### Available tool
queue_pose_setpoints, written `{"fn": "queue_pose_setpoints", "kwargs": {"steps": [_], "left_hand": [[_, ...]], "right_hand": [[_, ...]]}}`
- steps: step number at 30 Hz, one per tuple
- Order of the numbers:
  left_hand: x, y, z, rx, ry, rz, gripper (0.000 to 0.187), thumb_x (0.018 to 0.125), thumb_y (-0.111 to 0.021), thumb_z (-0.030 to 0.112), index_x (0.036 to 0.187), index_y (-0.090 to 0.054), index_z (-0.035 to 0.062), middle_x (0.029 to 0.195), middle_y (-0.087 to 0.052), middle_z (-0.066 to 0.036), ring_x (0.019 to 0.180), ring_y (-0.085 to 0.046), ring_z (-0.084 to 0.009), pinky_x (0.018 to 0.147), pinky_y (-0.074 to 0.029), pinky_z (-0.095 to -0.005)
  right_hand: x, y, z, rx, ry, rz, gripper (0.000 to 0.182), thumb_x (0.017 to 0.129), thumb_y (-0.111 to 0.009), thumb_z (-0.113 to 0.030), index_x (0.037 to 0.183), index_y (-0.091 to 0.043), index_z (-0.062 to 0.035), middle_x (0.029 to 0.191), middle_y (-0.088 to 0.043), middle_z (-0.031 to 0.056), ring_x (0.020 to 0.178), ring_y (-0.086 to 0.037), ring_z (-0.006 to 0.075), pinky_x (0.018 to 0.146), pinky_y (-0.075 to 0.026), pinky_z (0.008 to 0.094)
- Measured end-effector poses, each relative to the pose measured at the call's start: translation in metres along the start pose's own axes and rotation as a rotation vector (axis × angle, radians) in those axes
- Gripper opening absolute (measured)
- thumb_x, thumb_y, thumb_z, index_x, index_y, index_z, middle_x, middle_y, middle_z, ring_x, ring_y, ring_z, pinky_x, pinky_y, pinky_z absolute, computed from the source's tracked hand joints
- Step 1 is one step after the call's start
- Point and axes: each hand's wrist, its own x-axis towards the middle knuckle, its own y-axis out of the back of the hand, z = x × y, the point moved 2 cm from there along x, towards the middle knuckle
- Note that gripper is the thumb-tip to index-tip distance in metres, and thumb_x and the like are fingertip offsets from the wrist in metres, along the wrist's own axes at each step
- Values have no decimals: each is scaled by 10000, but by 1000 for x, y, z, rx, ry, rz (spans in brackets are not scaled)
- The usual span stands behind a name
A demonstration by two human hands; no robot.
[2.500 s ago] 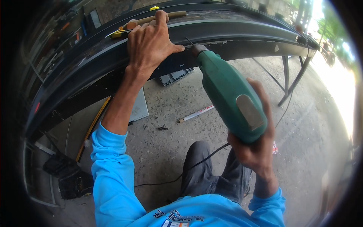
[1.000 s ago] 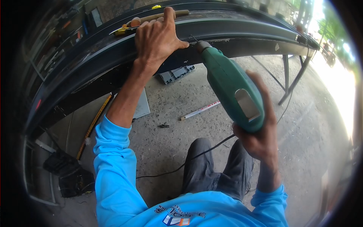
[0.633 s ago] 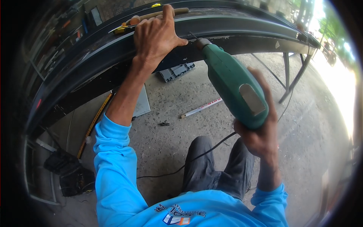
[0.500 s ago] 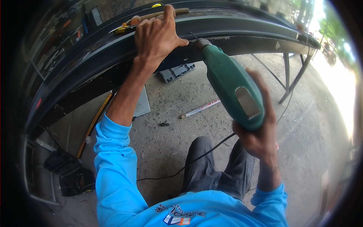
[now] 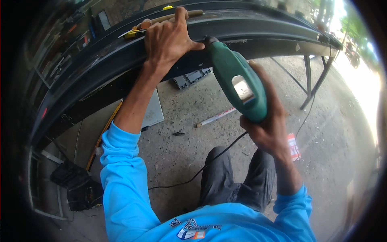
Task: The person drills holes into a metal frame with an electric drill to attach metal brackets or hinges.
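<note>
My right hand (image 5: 269, 131) is wrapped round the rear of a green corded power drill (image 5: 231, 66). The drill's chuck end is up against the front side of a long black metal profile (image 5: 258, 29); the bit itself is hidden now. My left hand (image 5: 166, 45) grips this profile, its fingers bent over the top and the thumb reaching along the front, close beside the chuck. Just behind the left hand lie a wooden-handled tool (image 5: 193, 13), perhaps a hammer, and a yellow-handled tool (image 5: 133, 34), both partly covered by the hand.
Metal legs (image 5: 310, 80) support the workbench at right. On the concrete floor lie a grey plastic piece (image 5: 191, 79), a red-and-white strip (image 5: 215, 117), a yellow strip (image 5: 104, 135), a red-and-white packet (image 5: 294, 147) and a black case (image 5: 82, 191). The drill cord (image 5: 201, 175) trails past my knees.
The drill has moved up and slightly left, its body now closer to the profile. The bit, visible before, no longer shows. My left hand stays on the profile.
</note>
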Motion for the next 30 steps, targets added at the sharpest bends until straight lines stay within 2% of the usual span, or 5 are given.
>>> {"fn": "queue_pose_setpoints", "kwargs": {"steps": [4, 8, 10, 16, 30], "left_hand": [[-4, -3, -4, -7, 13, -23, 788, 516, -834, 578, 1080, -553, 105, 805, -687, -115, 822, -671, -284, 793, -508, -370], [0, -8, -3, 19, -99, 163, 732, 509, -844, 548, 1008, -641, 51, 866, -696, -115, 895, -670, -277, 819, -508, -368], [-3, -7, 0, 18, -159, 244, 797, 540, -782, 650, 1007, -663, 15, 850, -691, -146, 875, -679, -281, 810, -518, -375], [-2, -12, 3, 103, -121, 228, 871, 599, -613, 825, 913, -667, 14, 663, -646, -142, 672, -685, -255, 692, -536, -375], [3, -22, 5, 104, -52, 337, 736, 653, -646, 754, 787, -681, 32, 593, -642, -111, 553, -667, -228, 588, -535, -345]], "right_hand": [[-24, 16, -1, 242, -184, 102, 860, 590, -643, -35, 1406, -371, -62, 1275, -500, 195, 796, -647, 200, 641, -581, 296], [-40, 37, -22, 164, -49, 33, 857, 610, -652, -50, 1414, -355, -49, 1307, -474, 198, 850, -650, 229, 680, -585, 310], [-36, 34, -26, 265, -115, 50, 867, 557, -519, -7, 1407, -360, -58, 1336, -469, 198, 1251, -463, 331, 1055, -364, 434], [-26, 31, -9, 320, -344, 166, 853, 568, -557, -34, 1401, -377, -72, 1286, -511, 186, 1189, -517, 323, 1014, -415, 429], [-13, 30, 3, 315, -338, 175, 837, 578, -587, -64, 1391, -388, -62, 1251, -526, 182, 1128, -559, 311, 964, -467, 436]]}}
